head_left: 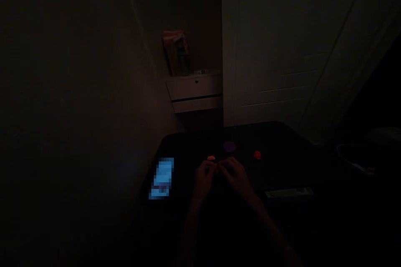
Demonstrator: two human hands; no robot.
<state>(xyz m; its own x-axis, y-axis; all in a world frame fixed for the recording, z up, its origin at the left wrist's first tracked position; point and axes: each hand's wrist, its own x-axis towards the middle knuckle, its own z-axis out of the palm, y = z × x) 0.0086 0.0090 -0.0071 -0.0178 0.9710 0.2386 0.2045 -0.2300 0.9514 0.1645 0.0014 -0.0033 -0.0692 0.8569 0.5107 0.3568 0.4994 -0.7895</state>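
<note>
The view is very dark. My left hand [204, 178] and my right hand [236, 174] meet over a dark tabletop [191, 146], fingertips pinched together. Whatever lies between them is too small and dim to make out. Just beyond my left fingers is a small, bright orange flattened piece [211, 158]. A flat, roundish purple piece [229, 146] rests farther back. To the right of my right hand sits a small red lump [257, 155].
A lit screen [161, 178], blurred into blocks, lies at the table's left. A pale strip-like object [290, 192] is near the right front edge. Behind the table stand a drawer unit [196, 89] with a red-and-white-topped object [175, 50], and a pale panelled door [266, 50].
</note>
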